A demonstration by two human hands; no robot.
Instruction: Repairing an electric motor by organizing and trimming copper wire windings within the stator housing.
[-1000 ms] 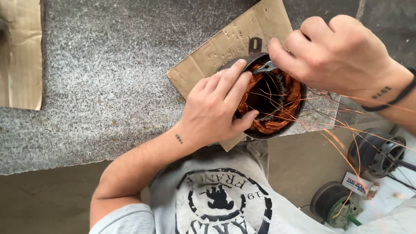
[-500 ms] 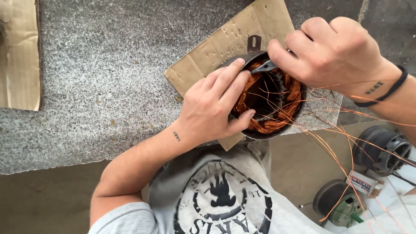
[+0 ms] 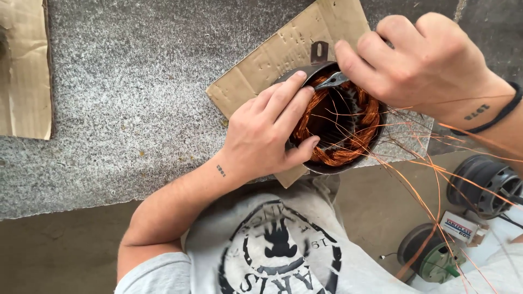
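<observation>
Head view: a round motor stator (image 3: 348, 142) in a dark metal housing sits right of the frame's centre, resting on a torn sheet of cardboard (image 3: 283, 51) that lies on a speckled grey stone slab (image 3: 120, 109). Copper windings (image 3: 340, 155) fill the inner ring of the stator, and loose strands of copper wire (image 3: 430, 179) trail out of it toward the lower right of the frame.

The left hand (image 3: 267, 136) comes in from the lower left and clasps the near-left rim of the stator: its fingers (image 3: 289, 100) curl over the edge onto the windings and the thumb presses the rim at the lower side. The right hand (image 3: 430, 60) reaches in from the upper right, its fingers closed around a small metal tool (image 3: 331, 81) whose pointed grey tip rests at the upper edge of the windings, just beside the left fingertips. A dark band (image 3: 498, 117) circles the right wrist.

At the left edge of the frame lies another piece of cardboard (image 3: 24, 71). Below the slab, in the lower right, two dark round motor parts (image 3: 487, 182) stand on the floor, with a small white box (image 3: 457, 228) between them. The person's grey printed shirt (image 3: 272, 245) fills the bottom centre.
</observation>
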